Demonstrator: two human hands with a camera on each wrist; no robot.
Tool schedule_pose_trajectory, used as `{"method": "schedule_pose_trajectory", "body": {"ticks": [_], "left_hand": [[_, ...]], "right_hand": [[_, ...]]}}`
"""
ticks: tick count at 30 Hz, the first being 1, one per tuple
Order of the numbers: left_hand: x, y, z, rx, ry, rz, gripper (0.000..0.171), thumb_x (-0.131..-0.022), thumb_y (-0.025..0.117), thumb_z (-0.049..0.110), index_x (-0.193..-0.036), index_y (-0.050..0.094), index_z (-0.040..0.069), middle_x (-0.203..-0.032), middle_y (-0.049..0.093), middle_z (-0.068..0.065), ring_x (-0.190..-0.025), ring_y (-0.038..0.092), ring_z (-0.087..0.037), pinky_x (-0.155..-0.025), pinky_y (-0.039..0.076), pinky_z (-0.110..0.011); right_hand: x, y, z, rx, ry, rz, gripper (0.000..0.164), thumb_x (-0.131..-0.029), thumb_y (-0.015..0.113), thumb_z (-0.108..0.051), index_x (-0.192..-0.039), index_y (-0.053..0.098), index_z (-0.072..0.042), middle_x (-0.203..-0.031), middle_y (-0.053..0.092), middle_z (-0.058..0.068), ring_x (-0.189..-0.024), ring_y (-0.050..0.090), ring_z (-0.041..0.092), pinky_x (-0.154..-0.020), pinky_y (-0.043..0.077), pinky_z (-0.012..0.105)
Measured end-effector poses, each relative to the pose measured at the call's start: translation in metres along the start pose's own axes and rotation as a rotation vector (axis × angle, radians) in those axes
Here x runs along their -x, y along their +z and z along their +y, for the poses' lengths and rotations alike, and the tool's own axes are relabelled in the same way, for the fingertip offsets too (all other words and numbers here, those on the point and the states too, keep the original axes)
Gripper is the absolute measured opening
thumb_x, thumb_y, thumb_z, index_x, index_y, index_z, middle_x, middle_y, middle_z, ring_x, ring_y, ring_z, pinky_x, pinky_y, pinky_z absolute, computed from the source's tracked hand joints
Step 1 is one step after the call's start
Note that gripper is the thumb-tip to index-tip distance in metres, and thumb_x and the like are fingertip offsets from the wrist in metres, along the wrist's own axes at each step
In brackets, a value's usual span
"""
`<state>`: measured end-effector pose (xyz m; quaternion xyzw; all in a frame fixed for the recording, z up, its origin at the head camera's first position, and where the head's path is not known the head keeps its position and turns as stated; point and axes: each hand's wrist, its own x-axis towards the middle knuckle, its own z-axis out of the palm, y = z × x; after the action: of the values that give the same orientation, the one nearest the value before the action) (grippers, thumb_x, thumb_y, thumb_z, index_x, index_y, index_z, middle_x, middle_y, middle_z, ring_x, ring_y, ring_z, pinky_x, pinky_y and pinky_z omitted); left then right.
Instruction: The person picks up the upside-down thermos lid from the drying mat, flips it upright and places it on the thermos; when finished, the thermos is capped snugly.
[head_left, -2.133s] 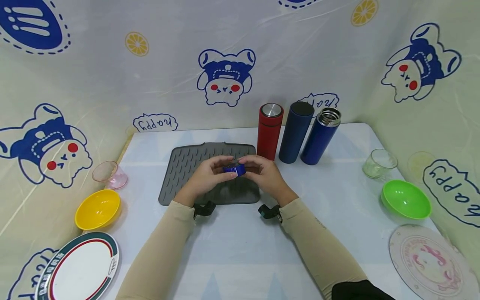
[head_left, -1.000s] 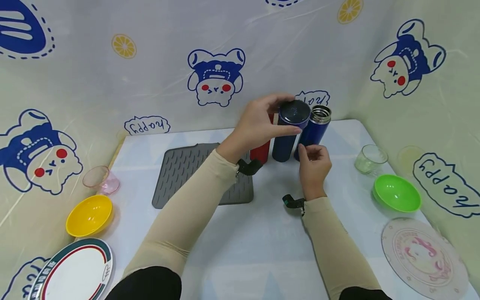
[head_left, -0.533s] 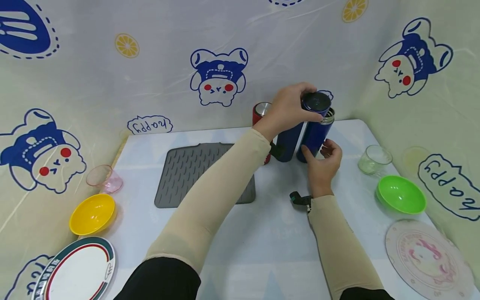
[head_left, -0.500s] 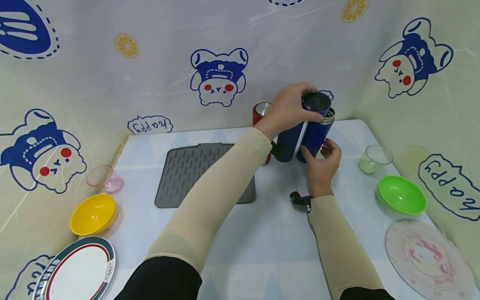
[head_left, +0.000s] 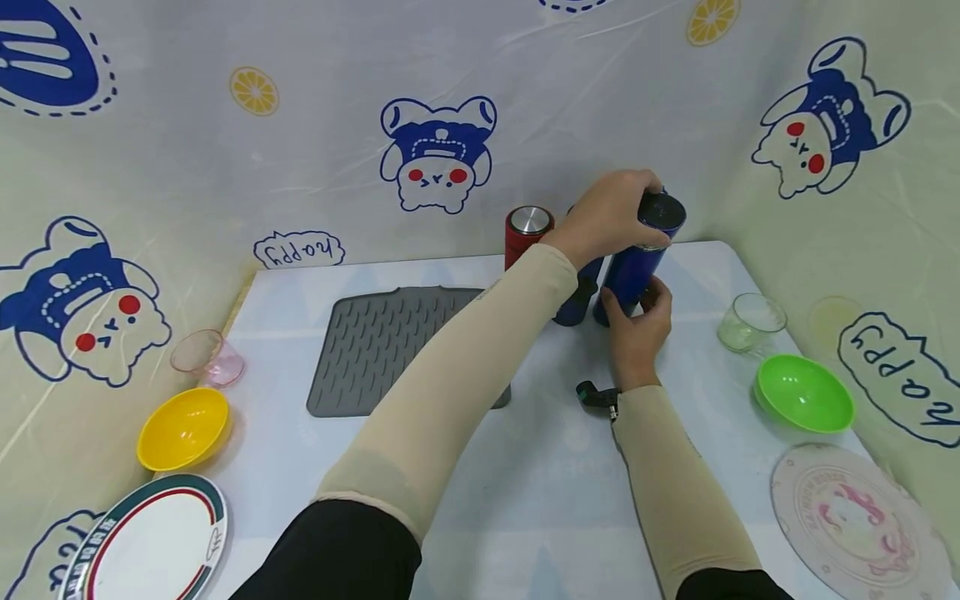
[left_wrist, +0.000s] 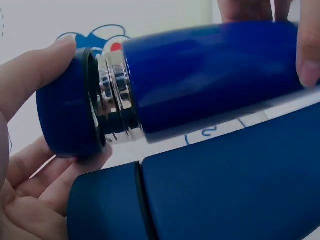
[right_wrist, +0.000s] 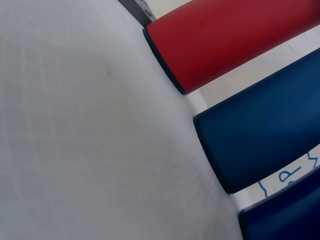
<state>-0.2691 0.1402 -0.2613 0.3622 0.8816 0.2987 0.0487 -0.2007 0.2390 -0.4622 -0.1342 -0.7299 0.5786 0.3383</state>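
Note:
My left hand (head_left: 611, 215) pinches a blue lid (left_wrist: 65, 107) between thumb and fingers, over the top of a shiny blue thermos (left_wrist: 210, 75). In the left wrist view the lid sits at the threaded steel neck (left_wrist: 116, 92), with part of the neck still showing. Low on the same thermos, my right hand (head_left: 639, 329) grips its body, thumb on the near side. Just left of it stands a capped dark blue thermos (right_wrist: 260, 125), partly behind my left arm in the head view. A red thermos (head_left: 528, 237) with a steel-topped lid is further left.
A grey ridged mat (head_left: 375, 350) lies left of the bottles. On the left are a pink glass (head_left: 222, 367), a yellow bowl (head_left: 183, 429) and a white plate (head_left: 161, 542). To the right are a clear glass (head_left: 742, 329), a green bowl (head_left: 802, 392) and a pink-patterned plate (head_left: 855, 517).
From over the mat, both hands have moved right and back. The left brought the lid across to the blue thermos and lowered it onto the neck; the right took hold of the body.

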Motion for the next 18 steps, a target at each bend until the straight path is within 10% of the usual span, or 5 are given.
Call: {"method": "schedule_pose_trajectory", "body": {"ticks": [18], "left_hand": [[-0.0098, 0.0043, 0.0064, -0.242, -0.054, -0.118, 0.081, -0.073, 0.075, 0.049, -0.140, 0.042, 0.017, -0.133, 0.046, 0.004, -0.116, 0.042, -0.007, -0.089, 0.040, -0.017]], "right_hand": [[-0.0002, -0.0005, -0.0007, 0.044, -0.020, 0.009, 0.068, -0.077, 0.075, -0.043, -0.133, 0.044, -0.020, -0.127, 0.051, -0.003, -0.115, 0.046, 0.008, -0.099, 0.035, 0.027]]}}
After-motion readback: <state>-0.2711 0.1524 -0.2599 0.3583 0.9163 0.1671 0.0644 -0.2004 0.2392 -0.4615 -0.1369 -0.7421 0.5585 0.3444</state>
